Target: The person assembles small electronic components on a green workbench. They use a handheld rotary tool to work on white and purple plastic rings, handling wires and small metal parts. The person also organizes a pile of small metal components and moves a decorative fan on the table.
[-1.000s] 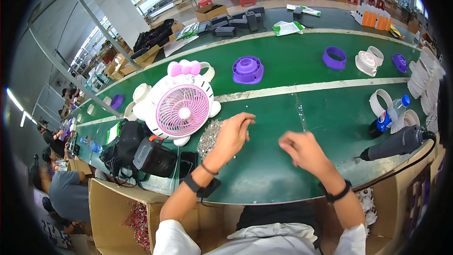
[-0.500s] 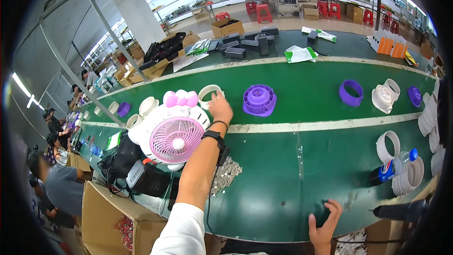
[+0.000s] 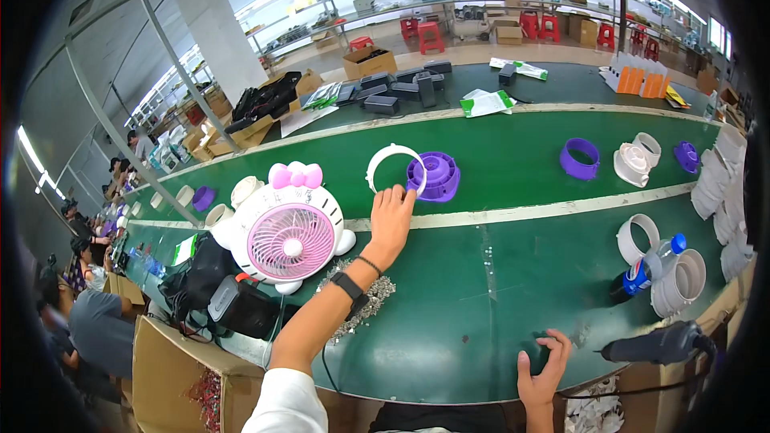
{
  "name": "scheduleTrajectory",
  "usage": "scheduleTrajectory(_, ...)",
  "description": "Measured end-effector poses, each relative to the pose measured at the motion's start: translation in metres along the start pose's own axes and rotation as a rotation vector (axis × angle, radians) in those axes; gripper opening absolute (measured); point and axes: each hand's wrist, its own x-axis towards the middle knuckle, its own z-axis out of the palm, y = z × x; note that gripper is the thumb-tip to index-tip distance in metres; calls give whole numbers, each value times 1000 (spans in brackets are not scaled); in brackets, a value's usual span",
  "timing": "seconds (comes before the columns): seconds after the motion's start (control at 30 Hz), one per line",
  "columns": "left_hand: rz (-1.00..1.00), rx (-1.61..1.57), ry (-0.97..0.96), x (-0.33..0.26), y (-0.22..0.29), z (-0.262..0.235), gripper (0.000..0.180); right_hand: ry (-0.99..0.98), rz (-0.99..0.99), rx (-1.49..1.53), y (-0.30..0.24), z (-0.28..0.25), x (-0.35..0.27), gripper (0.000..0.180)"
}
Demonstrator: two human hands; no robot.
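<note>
My left hand (image 3: pixel 391 226) grips the lower edge of a white plastic ring (image 3: pixel 373 168), raised on edge over the green belt (image 3: pixel 513 148). Just right of that ring, and partly behind it, sits a purple round fan base (image 3: pixel 439 178). To the left of my forearm stands a white cat-shaped fan (image 3: pixel 333 216) with a pink grille and pink bow. Low at the right, my right hand (image 3: pixel 542 370) rests by the near table edge, fingers apart and nothing in them.
A heap of small metal screws (image 3: pixel 375 298) lies beside my left forearm. On the right are a black power screwdriver (image 3: pixel 654 345), a drink bottle (image 3: pixel 634 279) and white rings (image 3: pixel 678 289). Purple ring (image 3: pixel 579 159) and white housing (image 3: pixel 632 165) sit on the belt. An open carton (image 3: pixel 156 353) stands lower left.
My left hand has taken hold of the white ring and carried it right, next to the purple base. The right hand stays near the table edge. The view has shifted slightly.
</note>
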Motion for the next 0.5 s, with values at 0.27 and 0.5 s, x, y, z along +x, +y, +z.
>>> scheduleTrajectory(0.27,-224,49,-146,18,-26,49,12,-31,-55,-71,18,-1,-5,46)
scheduleTrajectory(0.5,-427,-181,20,-12,-41,56,35,39,-195,-205,-23,-2,-2,23)
